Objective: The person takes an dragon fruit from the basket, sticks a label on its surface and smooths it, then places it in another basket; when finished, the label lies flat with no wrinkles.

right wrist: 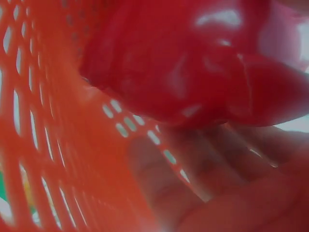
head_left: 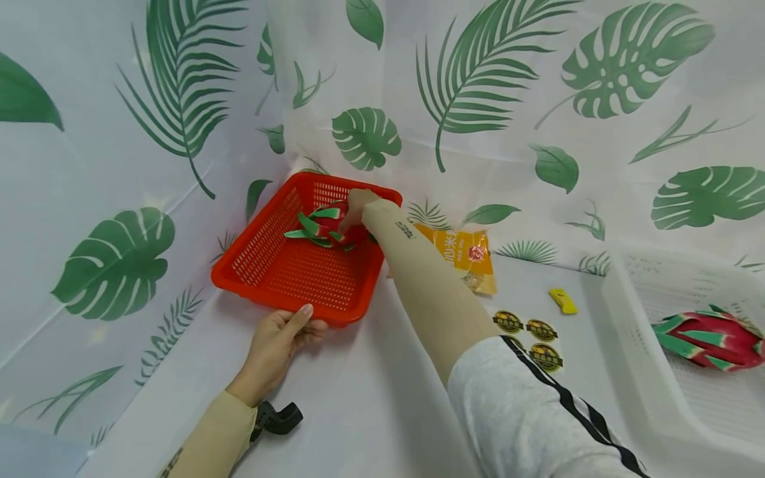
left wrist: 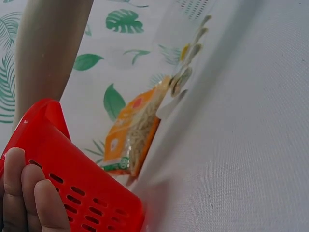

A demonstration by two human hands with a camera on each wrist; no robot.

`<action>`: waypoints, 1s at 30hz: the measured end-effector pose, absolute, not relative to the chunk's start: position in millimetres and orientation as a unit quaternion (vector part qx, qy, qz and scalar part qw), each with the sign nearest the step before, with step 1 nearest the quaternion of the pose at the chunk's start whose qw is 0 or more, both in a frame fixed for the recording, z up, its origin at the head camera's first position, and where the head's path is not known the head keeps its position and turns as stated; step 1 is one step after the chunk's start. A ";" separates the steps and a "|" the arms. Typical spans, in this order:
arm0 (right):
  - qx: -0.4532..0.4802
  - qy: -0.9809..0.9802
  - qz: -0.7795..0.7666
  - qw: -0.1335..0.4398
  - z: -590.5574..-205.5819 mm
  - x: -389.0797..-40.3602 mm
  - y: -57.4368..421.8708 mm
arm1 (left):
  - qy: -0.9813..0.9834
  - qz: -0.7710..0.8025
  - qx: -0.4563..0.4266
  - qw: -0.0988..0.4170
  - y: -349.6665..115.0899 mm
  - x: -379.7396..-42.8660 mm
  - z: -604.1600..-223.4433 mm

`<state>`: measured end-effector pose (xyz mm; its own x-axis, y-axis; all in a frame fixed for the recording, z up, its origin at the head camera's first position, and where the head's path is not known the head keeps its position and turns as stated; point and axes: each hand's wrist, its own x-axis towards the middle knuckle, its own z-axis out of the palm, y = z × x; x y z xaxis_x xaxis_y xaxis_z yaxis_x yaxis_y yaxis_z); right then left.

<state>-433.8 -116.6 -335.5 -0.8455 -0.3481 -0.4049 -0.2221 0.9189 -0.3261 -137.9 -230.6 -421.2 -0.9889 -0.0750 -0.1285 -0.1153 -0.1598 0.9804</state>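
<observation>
A red plastic basket with slotted walls stands tilted toward me. My left hand grips its near rim, thumb over the edge and fingers against the outside wall, as the left wrist view also shows. Inside the basket, toward its back right, lies a red dragon fruit with green scales. My right hand reaches in from the right and holds that fruit. The right wrist view has its fingers against the underside of the glossy red skin, near the slotted wall; the thumb is hidden there.
Right of the basket, an orange food packet leans against the leaf-print backdrop. Several round black-and-gold stickers and a small yellow packet lie on the white table. A white basket at far right holds another dragon fruit.
</observation>
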 end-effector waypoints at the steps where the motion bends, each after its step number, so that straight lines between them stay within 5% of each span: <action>1: -0.151 0.951 -0.134 0.236 -335.5 -432.1 -116.0 | 0.647 0.758 -0.073 0.014 -230.7 -137.7 -421.2; 12: -0.133 0.953 -0.117 0.245 -338.9 -426.4 -115.0 | 0.637 0.767 -0.073 0.011 -229.0 -136.7 -422.7; 30: -0.173 0.956 -0.176 0.156 -338.2 -407.4 -112.8 | 0.646 0.760 -0.073 0.001 -228.0 -137.1 -421.1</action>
<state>-407.4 -112.8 -338.2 -0.8914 -0.3855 -0.2385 -0.2752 0.8783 -0.3909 -137.1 -228.0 -421.1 -0.9894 -0.0924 -0.1123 -0.0961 -0.1643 0.9817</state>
